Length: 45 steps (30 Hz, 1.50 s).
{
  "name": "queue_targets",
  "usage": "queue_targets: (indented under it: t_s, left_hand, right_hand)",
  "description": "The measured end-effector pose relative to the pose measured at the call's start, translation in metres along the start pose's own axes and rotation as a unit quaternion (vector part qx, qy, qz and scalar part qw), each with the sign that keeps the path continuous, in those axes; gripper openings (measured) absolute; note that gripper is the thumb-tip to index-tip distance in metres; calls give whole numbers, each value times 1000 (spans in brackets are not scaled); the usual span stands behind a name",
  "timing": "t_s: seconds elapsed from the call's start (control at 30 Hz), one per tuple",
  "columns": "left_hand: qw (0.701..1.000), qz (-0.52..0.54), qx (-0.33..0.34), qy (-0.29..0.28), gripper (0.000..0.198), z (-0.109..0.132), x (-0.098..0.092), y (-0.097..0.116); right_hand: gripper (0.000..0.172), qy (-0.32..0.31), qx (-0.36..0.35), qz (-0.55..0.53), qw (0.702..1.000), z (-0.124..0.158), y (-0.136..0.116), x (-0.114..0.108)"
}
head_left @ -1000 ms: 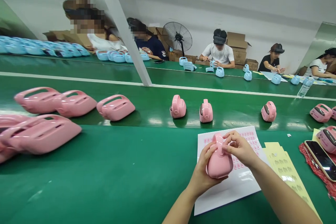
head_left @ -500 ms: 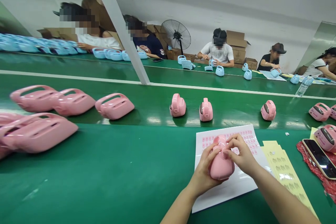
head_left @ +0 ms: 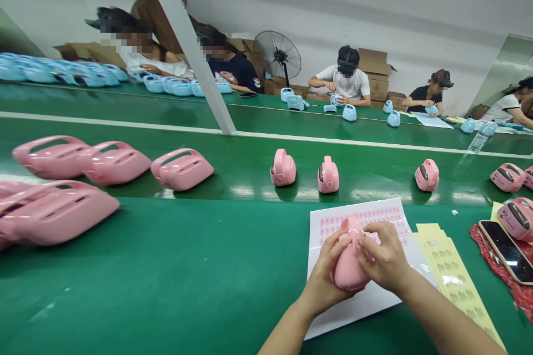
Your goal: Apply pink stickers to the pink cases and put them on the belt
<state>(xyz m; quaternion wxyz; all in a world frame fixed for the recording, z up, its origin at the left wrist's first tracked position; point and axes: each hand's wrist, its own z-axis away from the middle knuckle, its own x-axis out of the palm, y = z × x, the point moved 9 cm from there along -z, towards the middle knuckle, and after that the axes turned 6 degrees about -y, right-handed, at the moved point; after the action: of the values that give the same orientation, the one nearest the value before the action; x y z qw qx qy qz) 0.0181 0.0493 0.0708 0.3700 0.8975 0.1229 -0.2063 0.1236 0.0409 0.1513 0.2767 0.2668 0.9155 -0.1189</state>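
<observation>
My left hand (head_left: pixel 322 277) wraps round a small pink plastic case (head_left: pixel 346 266) with a handle, held just above a white sheet (head_left: pixel 353 299) of small pink stickers. My right hand (head_left: pixel 385 258) is closed against the case's right side, fingertips pressing near its handle. Both hands sit at the near edge of the green bench (head_left: pixel 187 277).
Pink cases (head_left: pixel 283 169) stand in a row on the belt; larger pink shells (head_left: pixel 182 168) lie at the left. Yellow backing sheets (head_left: pixel 452 274), a phone (head_left: pixel 503 249) on red cloth and another pink case (head_left: pixel 518 219) are at the right. Several people work on blue cases (head_left: pixel 348 113) across the line.
My hands have drawn the pink case slightly nearer and lower over the sheet. My right hand has slid from the handle's top down onto the case's side.
</observation>
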Motion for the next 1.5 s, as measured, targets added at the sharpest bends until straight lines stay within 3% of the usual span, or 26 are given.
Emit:
queue_targets:
  t_s: [0.13,0.37,0.67,0.77,0.93,1.0,1.2,1.27,1.37,1.5]
  left_hand:
    - [1000,-11,12,6,81,0,0,2]
    - [999,-28,35,29,77,0,-3,7]
    - [998,-44,40,23,78,-3,-3,13]
    - [998,-45,30,17,82,-2,-2,11]
    - [999,-38,7,17,86,-1,-3,5]
    - [999,-38,7,20,86,-1,-4,5]
    - [998,-55,13,18,87,-2,-7,9]
    - [998,-60,22,17,86,-3,-7,12]
    - [997,-62,34,21,85,-2,-7,15]
    - [999,-29,24,18,82,5,0,11]
  right_hand:
    - [10,19,41,3,999,0,0,-2]
    - [12,17,138,-169,976,7,15,7]
    - [11,24,190,-165,968,15,20,12]
    - [5,17,245,-207,947,21,32,20]
    - [15,-14,351,-324,879,33,57,37]
    - [17,-4,353,-340,872,32,57,34]
    - [13,-8,290,-351,890,19,38,24]
    - [23,-25,290,-366,884,19,34,29]
    - [39,-42,317,-416,851,26,35,45]
    - [41,-25,390,-476,788,39,53,61]
